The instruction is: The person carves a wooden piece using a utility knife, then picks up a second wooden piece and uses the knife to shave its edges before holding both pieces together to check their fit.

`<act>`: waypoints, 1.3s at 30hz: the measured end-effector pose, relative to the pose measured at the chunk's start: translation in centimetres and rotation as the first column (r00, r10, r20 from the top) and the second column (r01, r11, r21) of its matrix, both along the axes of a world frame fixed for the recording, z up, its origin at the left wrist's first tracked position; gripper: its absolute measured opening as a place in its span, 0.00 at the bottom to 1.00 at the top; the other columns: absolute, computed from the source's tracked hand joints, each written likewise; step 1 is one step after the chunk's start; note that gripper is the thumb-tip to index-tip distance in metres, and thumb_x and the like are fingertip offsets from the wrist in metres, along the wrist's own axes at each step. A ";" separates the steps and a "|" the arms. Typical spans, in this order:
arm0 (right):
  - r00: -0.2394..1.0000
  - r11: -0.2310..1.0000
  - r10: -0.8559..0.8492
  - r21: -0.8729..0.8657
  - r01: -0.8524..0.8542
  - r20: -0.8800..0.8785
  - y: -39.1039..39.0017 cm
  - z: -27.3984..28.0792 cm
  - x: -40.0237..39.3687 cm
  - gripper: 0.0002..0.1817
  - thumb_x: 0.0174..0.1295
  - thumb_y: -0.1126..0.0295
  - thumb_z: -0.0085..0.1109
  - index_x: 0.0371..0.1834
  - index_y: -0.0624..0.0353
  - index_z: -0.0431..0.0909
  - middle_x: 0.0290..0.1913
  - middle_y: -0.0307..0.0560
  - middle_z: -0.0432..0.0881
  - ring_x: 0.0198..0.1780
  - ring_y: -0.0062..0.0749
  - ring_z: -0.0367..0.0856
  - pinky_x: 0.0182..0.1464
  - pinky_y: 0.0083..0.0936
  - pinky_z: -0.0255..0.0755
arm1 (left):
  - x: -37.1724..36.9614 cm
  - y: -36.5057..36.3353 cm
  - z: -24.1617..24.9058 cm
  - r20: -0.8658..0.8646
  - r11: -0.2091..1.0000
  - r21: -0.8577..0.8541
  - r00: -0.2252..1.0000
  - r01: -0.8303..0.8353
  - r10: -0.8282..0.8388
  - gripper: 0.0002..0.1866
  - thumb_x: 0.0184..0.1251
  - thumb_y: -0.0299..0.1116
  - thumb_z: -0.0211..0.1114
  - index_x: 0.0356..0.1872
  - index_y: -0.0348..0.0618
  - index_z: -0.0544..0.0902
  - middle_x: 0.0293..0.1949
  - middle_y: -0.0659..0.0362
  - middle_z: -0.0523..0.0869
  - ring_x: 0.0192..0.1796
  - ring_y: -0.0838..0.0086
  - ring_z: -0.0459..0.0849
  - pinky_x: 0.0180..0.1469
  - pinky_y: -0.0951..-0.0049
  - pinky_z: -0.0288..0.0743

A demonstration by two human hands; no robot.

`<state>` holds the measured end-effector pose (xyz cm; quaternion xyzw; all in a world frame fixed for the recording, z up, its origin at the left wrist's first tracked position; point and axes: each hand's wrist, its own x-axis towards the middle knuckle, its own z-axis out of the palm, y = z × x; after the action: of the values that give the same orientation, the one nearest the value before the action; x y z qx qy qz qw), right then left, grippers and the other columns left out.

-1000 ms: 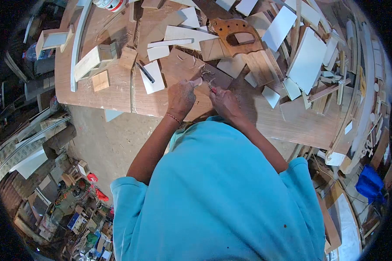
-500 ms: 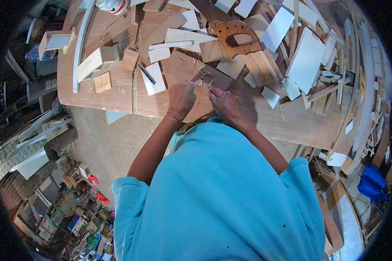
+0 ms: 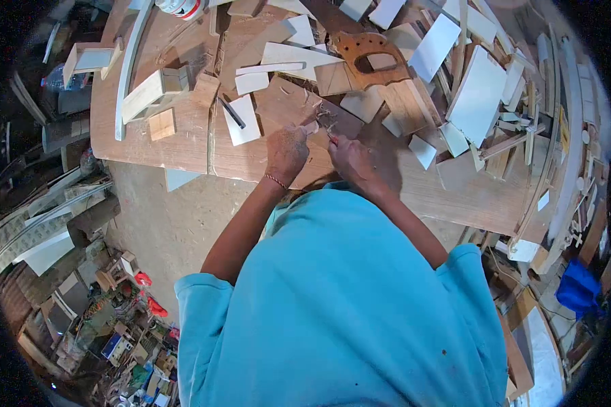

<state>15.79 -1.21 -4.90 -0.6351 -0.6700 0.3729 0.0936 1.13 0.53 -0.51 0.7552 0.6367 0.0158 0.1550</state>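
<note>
My left hand is closed on a small pale piece of wood, its tip poking out past my fingers. Close beside it, my right hand grips a small red-handled cutting tool, likely a knife; its blade is too small to make out clearly. Curled wood shavings lie on the workbench just beyond both hands. To the left of them, a black pen-like stick rests on a white rectangular piece.
A handsaw with a wooden handle lies beyond my hands. White and bare wood offcuts crowd the right side. Small wooden boxes and a long white strip are at left, with a white bottle at the back.
My hands stay close together over the bench, with only slight shifts of both. The view has tilted a little; the held wood and tool remain in my grip.
</note>
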 end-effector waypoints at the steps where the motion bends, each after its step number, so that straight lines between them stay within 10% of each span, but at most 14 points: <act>1: 1.000 1.000 0.004 0.008 -0.004 0.002 0.1 -0.2 0.1 0.18 0.57 0.57 0.42 0.29 0.61 0.74 0.24 0.58 0.76 0.27 0.53 0.75 0.32 0.39 0.69 | 0.3 -0.2 0.2 0.002 1.000 0.008 1.000 -0.004 0.004 0.07 0.46 0.25 0.53 0.25 0.40 0.79 0.23 0.50 0.77 0.27 0.58 0.77 0.29 0.62 0.70; 4: 0.988 0.998 0.027 0.064 -0.018 -0.153 0.6 0.2 0.5 0.20 0.57 0.54 0.44 0.24 0.62 0.73 0.19 0.49 0.75 0.19 0.39 0.74 0.26 0.31 0.68 | 0.9 -1.6 0.4 0.014 0.999 0.030 0.999 -0.039 0.039 0.06 0.46 0.25 0.52 0.27 0.39 0.76 0.26 0.49 0.76 0.29 0.57 0.77 0.28 0.62 0.70; 6: 0.723 0.718 -0.533 -0.686 0.113 -0.439 1.0 1.2 1.4 0.23 0.57 0.49 0.45 0.22 0.61 0.74 0.18 0.41 0.74 0.16 0.24 0.70 0.23 0.24 0.65 | 1.2 -2.8 -1.0 0.011 0.984 0.147 0.995 -0.103 0.103 0.05 0.47 0.24 0.52 0.28 0.38 0.73 0.30 0.49 0.75 0.31 0.56 0.77 0.28 0.61 0.70; 7: 0.658 0.675 -0.592 -0.733 0.089 -0.465 1.2 1.3 1.4 0.21 0.55 0.50 0.49 0.23 0.60 0.73 0.17 0.36 0.71 0.17 0.19 0.69 0.19 0.19 0.62 | 1.3 -3.4 -1.1 0.042 0.988 0.089 0.992 -0.125 0.121 0.09 0.48 0.24 0.53 0.34 0.36 0.72 0.34 0.49 0.74 0.35 0.57 0.76 0.33 0.63 0.70; 11: 0.621 0.787 -0.473 -0.616 -0.019 -0.625 0.9 4.0 0.9 0.15 0.54 0.57 0.53 0.24 0.60 0.72 0.15 0.36 0.69 0.16 0.19 0.68 0.17 0.19 0.61 | 1.6 -4.0 -1.3 0.096 0.956 0.286 0.994 -0.070 0.044 0.17 0.48 0.24 0.53 0.43 0.35 0.71 0.42 0.48 0.72 0.45 0.59 0.72 0.47 0.60 0.66; 16: 0.522 0.837 -0.415 -0.538 -0.102 -0.745 1.3 4.3 1.0 0.10 0.53 0.67 0.55 0.21 0.58 0.68 0.15 0.35 0.66 0.13 0.16 0.63 0.13 0.15 0.56 | 1.1 -5.2 0.8 0.089 0.925 0.356 0.991 -0.130 0.105 0.38 0.45 0.24 0.57 0.60 0.34 0.51 0.61 0.46 0.53 0.64 0.54 0.51 0.63 0.50 0.38; 29: 0.471 0.860 -0.375 -0.489 -0.144 -0.798 2.1 6.5 2.1 0.13 0.48 0.70 0.61 0.32 0.60 0.68 0.17 0.36 0.68 0.14 0.16 0.65 0.15 0.14 0.57 | -1.0 -7.8 2.8 0.336 0.860 0.321 0.897 -0.396 0.287 0.54 0.33 0.29 0.70 0.62 0.34 0.41 0.61 0.41 0.49 0.64 0.51 0.48 0.62 0.55 0.47; 32: 0.462 0.866 -0.382 -0.485 -0.123 -0.800 2.0 6.9 2.2 0.13 0.48 0.70 0.61 0.33 0.60 0.68 0.17 0.37 0.68 0.14 0.16 0.65 0.15 0.14 0.58 | -0.5 -8.1 3.1 0.505 0.864 0.134 0.784 -0.485 0.362 0.54 0.37 0.29 0.71 0.62 0.33 0.40 0.55 0.42 0.59 0.57 0.56 0.63 0.54 0.62 0.62; 34: 0.464 0.887 -0.350 -0.447 -0.116 -0.814 2.0 7.0 2.3 0.13 0.47 0.69 0.62 0.32 0.61 0.69 0.17 0.37 0.69 0.14 0.16 0.65 0.15 0.14 0.58 | -0.2 -8.2 2.1 0.902 0.808 -0.062 0.314 -0.586 0.297 0.48 0.44 0.28 0.68 0.61 0.32 0.43 0.45 0.49 0.69 0.45 0.67 0.72 0.44 0.70 0.71; 39: 0.418 0.864 -0.382 -0.479 -0.154 -0.824 2.2 6.3 2.5 0.13 0.48 0.69 0.61 0.34 0.61 0.70 0.18 0.36 0.69 0.15 0.16 0.65 0.16 0.13 0.58 | -2.4 -7.8 0.5 0.908 0.738 -0.387 -0.090 -0.552 0.408 0.33 0.50 0.25 0.62 0.57 0.30 0.55 0.33 0.58 0.73 0.32 0.78 0.74 0.36 0.79 0.74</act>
<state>18.32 1.02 1.38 -0.3821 -0.3501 0.8007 0.3006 -1.27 -7.31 0.03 0.2785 0.5968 0.5895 0.4678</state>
